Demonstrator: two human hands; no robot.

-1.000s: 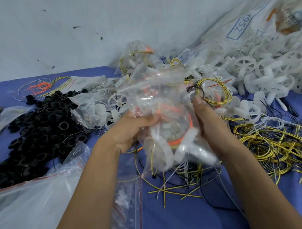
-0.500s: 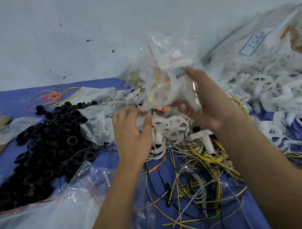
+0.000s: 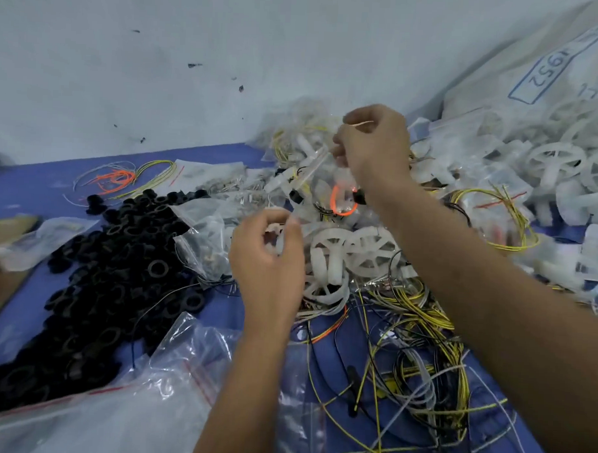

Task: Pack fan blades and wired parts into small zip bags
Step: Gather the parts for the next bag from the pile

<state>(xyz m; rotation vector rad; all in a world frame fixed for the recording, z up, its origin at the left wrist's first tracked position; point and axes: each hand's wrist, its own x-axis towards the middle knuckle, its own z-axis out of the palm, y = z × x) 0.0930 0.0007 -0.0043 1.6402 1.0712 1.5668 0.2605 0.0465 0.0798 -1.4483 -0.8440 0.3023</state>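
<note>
Two hands work over a blue table (image 3: 220, 311) heaped with small parts. The right hand (image 3: 375, 144) is raised at the far side, its fingers curled and pinching the top of one small clear zip bag (image 3: 329, 190) that hangs below it; through the plastic show an orange wire loop, a black piece and some white parts, too blurred to count. The left hand (image 3: 269, 259) hovers nearer and lower, fingers loosely curled with thumb and fingertips close together; whether it grips anything I cannot tell — only white plastic shows in the gap. Just right of that hand lie three white fan wheels (image 3: 350, 258) in a close cluster, touching one another, on top of a tangle of yellow, black and white wires (image 3: 418, 359) that spreads across the near right of the table. A far larger heap of white fan parts (image 3: 547, 174) fills the far right, too many to count, under a big white sack (image 3: 520, 71) marked 1952. On the left sits one wide pile of black rings (image 3: 95, 287) — dozens of them. Beside it lies one clear bag of small metal bits (image 3: 205, 243), and in the near foreground several empty zip bags (image 3: 132, 407) with red seal lines overlap. A small bundle of orange and yellow wires (image 3: 123, 179) lies apart by the wall (image 3: 160, 69).
</note>
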